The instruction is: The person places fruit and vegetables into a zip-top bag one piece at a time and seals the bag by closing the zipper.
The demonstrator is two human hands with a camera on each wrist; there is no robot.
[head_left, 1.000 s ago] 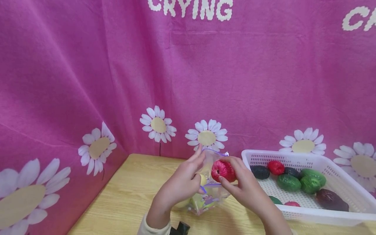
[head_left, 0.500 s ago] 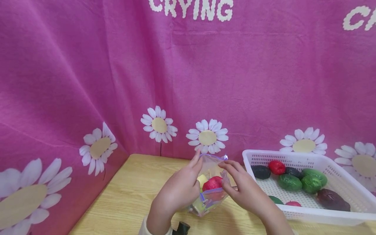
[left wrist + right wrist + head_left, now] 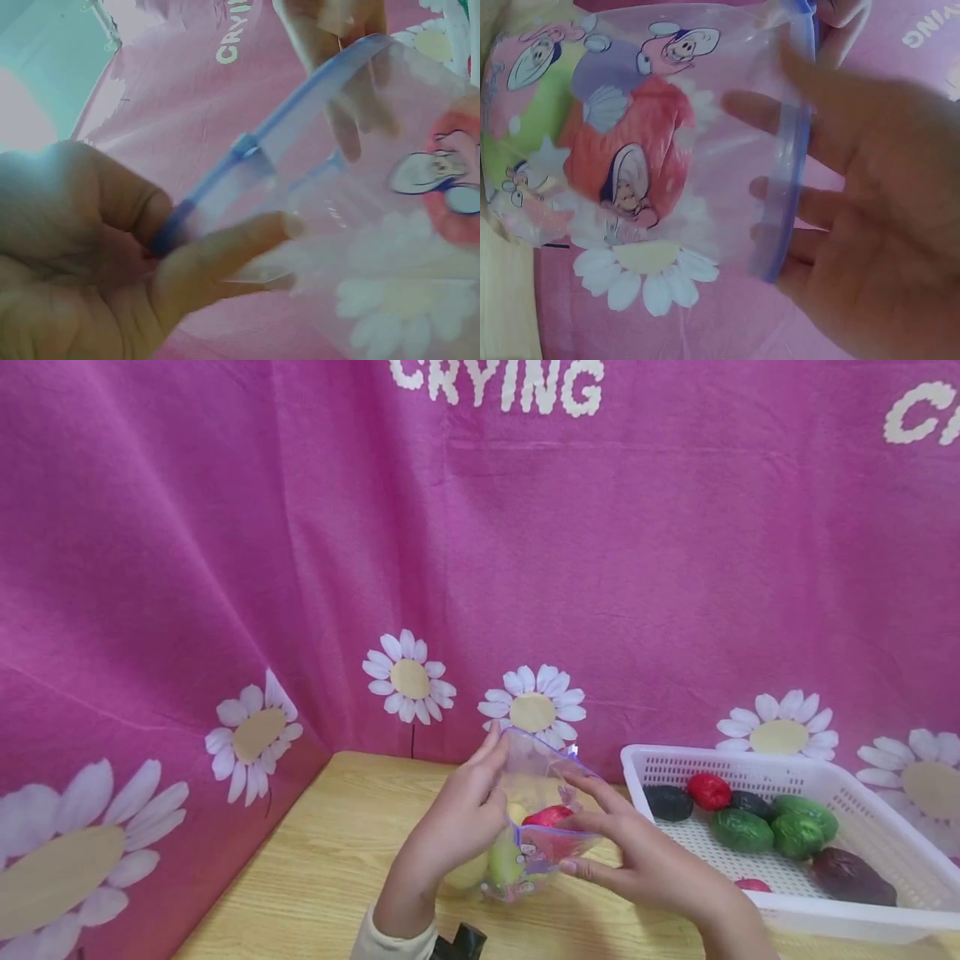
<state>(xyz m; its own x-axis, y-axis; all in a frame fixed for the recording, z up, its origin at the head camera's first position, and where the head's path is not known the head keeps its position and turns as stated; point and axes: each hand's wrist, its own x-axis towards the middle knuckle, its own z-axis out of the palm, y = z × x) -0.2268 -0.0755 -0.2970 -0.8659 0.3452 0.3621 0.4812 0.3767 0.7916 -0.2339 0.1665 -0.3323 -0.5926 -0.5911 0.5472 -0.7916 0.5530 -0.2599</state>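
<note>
A clear zip bag point(image 3: 536, 777) with a purple zip edge and cartoon prints stands on the table, its mouth wide. My left hand point(image 3: 461, 814) pinches the left side of its rim; the left wrist view shows the thumb and fingers at the blue-looking zip strip point(image 3: 300, 97). Inside lies a red fruit point(image 3: 550, 817), beside a yellow-green fruit point(image 3: 506, 860). My right hand point(image 3: 637, 843) is at the bag's right side, fingers extended and thumb apart. In the right wrist view its fingers point(image 3: 802, 202) show through the plastic near the zip, and the red fruit point(image 3: 630, 150) shows through the printed wall.
A white plastic basket point(image 3: 847, 906) stands at the right, holding several green, dark and red fruits or vegetables point(image 3: 741, 831). A black object point(image 3: 468, 939) shows by the left sleeve. Behind the wooden table point(image 3: 360, 810) hangs a pink cloth point(image 3: 600, 568) with daisies.
My right hand has let go of the red fruit, which went from above the bag's mouth down into it. That hand has since shifted along the bag's right side; my left hand stays on the rim.
</note>
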